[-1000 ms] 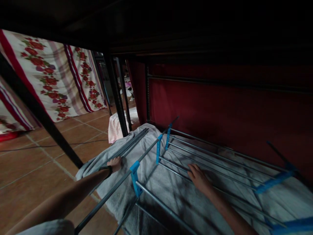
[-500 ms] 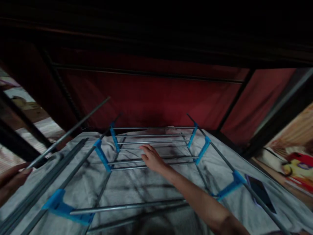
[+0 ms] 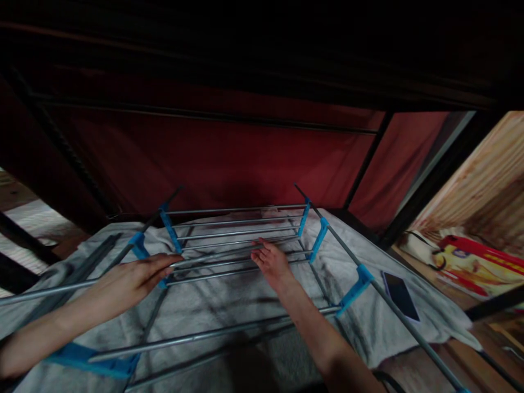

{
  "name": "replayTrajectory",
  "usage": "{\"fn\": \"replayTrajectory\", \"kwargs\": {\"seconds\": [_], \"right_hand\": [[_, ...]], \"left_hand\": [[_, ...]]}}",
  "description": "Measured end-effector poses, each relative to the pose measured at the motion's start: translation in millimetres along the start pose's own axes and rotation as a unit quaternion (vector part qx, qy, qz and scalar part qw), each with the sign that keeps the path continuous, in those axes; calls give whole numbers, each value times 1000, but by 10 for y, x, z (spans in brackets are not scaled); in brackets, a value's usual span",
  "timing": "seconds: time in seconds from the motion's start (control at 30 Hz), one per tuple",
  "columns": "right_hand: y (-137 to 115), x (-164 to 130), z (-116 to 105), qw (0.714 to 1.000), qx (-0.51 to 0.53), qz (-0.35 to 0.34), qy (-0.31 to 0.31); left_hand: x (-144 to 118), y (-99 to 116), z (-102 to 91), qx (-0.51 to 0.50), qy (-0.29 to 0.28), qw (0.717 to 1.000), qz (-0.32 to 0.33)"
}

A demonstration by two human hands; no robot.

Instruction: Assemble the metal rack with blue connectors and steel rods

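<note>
A drying rack (image 3: 241,221) of grey metal rods and blue plastic joints (image 3: 355,285) lies flat on a pale grey blanket (image 3: 229,300). My left hand (image 3: 131,277) reaches in from the left and grips a loose metal rod (image 3: 36,292) that runs from the left edge toward the rack's middle. The fingers lie stretched along it, near a blue joint. My right hand (image 3: 272,262) rests flat on the rack's middle rods, fingers apart, next to the far end of that loose rod.
A dark phone (image 3: 400,296) lies on the blanket's right side, beside the rack. Dark red fabric (image 3: 229,158) closes the back under a black frame, with a black post (image 3: 366,164) on the right. A printed cloth (image 3: 470,256) lies at the far right.
The view swung right from the tiled floor to the rack's middle. My left hand came in from the left edge with the rod. My right hand stayed on the rack's rods.
</note>
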State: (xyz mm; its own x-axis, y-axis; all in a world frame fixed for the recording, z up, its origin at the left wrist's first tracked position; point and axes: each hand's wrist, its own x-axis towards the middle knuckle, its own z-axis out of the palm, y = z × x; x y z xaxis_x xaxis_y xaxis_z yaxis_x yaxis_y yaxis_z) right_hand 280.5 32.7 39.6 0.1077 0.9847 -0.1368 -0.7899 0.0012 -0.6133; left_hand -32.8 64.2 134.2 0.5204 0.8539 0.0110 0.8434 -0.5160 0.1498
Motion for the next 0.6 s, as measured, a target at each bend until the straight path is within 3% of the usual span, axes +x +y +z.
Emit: {"fn": "replayTrajectory", "kwargs": {"seconds": [0.23, 0.37, 0.47, 0.6], "right_hand": [[-320, 133, -500, 993, -17, -52, 109], [-464, 218, -723, 990, -45, -73, 114], [-492, 248, -831, 990, -56, -75, 101], [-417, 276, -877, 993, -57, -66, 79]], "left_hand": [[538, 380, 327, -14, -33, 994, 103], [812, 575, 456, 2, -44, 993, 112], [924, 575, 528, -1, -55, 992, 118], [945, 410, 621, -13, -73, 992, 105]]}}
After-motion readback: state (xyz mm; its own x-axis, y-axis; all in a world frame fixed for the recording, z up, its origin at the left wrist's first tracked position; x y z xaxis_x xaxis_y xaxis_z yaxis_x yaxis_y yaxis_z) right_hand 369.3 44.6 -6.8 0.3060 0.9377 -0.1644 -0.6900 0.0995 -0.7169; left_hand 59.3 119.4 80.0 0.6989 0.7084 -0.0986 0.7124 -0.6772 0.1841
